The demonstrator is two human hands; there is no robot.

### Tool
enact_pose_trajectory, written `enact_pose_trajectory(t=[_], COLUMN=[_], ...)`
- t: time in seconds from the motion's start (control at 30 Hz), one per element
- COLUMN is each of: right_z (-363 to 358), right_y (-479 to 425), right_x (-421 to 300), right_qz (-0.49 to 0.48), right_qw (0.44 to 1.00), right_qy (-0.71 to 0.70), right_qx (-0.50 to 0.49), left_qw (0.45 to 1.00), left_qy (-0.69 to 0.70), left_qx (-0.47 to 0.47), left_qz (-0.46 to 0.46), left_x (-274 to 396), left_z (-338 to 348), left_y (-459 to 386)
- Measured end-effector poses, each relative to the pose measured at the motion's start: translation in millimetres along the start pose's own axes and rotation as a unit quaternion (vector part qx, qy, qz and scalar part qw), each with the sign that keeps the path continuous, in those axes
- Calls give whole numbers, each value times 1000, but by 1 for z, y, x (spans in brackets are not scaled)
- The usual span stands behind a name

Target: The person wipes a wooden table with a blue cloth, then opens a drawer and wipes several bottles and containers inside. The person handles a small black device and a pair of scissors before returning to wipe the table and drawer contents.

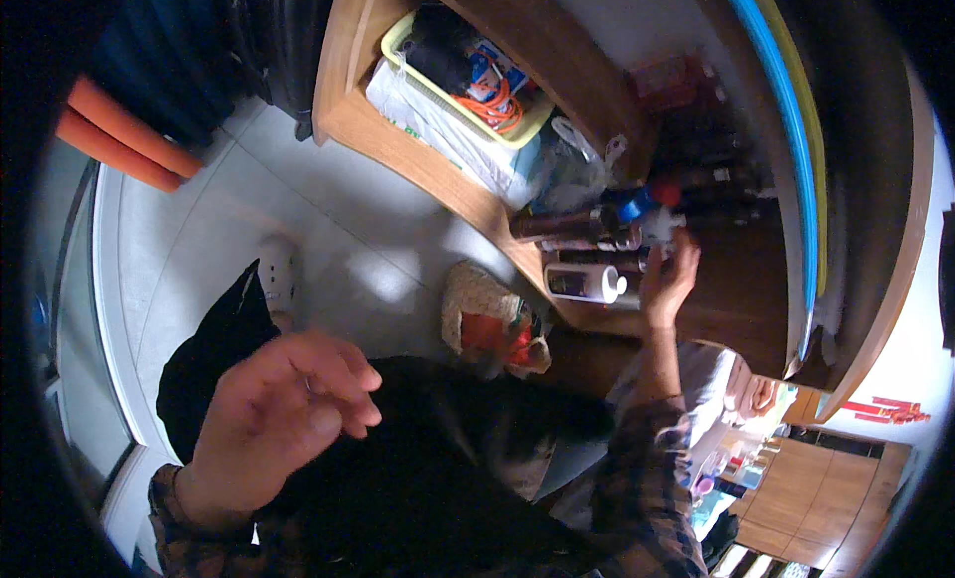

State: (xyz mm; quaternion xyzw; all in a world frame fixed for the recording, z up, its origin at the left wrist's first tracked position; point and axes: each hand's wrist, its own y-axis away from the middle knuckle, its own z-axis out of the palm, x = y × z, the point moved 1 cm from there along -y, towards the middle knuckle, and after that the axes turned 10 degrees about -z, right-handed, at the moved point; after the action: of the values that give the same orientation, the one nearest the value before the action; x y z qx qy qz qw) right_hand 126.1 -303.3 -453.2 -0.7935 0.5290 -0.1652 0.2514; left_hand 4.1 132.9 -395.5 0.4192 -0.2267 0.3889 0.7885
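Observation:
My left hand (283, 414) is raised over my dark-clothed lap, palm turned inward. Its fingers are loosely curled, the thumb stands apart, and nothing is in it. My right hand (671, 276) reaches into a wooden cabinet, over a group of bottles. Its fingertips are at a blurred pale bottle top (660, 227); whether they grip it I cannot tell. Close to that top are a blurred blue item (636, 204) and a red one (666, 191). A white-capped bottle (582, 282) stands nearest the cabinet's front corner, beside several darker bottles (559, 225).
On the shelf, a yellow plastic basket (448, 97) holds an orange cable (489, 104); a clear plastic bag (571, 168) lies beside it. Blue and yellow edges (794, 130) run along the cabinet's right side. A woven bag (462, 309) rests on the tiled floor (336, 227).

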Motion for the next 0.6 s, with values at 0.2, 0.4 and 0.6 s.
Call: enact_pose_trajectory(t=[0.2,0.4,0.6], right_z=[48,91,104], right_y=[-156,-225,-241], right_x=[87,153,160], right_qz=[-185,-1,63], right_qw=[936,979,985], right_qy=[291,202,153], right_qx=[67,-22,-46], left_qw=[993,996,999], left_qy=[17,-3,3], left_qx=[-120,-91,-44], left_qz=[0,2,-7], left_x=[6,13,13], left_z=[-10,-10,-9], left_y=[-9,-19,-27])
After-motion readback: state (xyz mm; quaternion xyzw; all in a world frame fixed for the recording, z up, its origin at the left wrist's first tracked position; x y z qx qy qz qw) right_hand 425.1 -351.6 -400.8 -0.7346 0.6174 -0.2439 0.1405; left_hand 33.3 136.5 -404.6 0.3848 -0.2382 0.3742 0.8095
